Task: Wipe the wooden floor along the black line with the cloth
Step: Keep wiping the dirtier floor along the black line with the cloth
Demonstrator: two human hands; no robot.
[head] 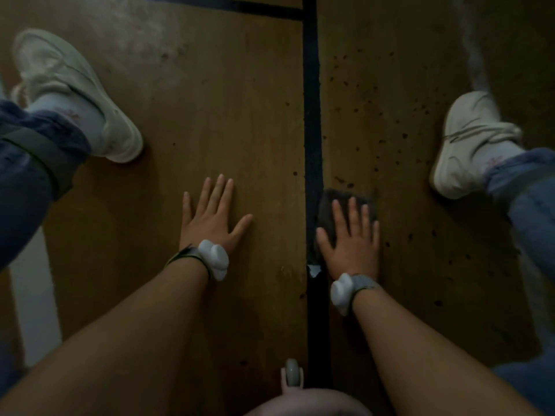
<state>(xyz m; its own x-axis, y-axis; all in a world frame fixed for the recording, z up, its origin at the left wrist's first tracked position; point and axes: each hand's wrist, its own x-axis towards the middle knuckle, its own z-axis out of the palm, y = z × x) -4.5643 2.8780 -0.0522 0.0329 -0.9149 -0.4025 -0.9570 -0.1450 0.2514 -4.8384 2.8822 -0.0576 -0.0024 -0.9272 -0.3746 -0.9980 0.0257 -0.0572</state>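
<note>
A black line (310,109) runs up the middle of the brown wooden floor (216,115). A dark cloth (330,202) lies on the floor just right of the line, its left edge over the line. My right hand (351,238) presses flat on the cloth with straight, spread fingers. Left of the line, my left hand (211,216) rests flat on the bare wood, fingers spread and empty. Dark specks (360,115) dot the floor ahead of the cloth, to the right of the line.
My two white sneakers, the left shoe (75,91) and the right shoe (471,142), stand wide apart on either side. A second black line (240,6) crosses at the top. A small white scrap (313,270) sits on the line near my right wrist.
</note>
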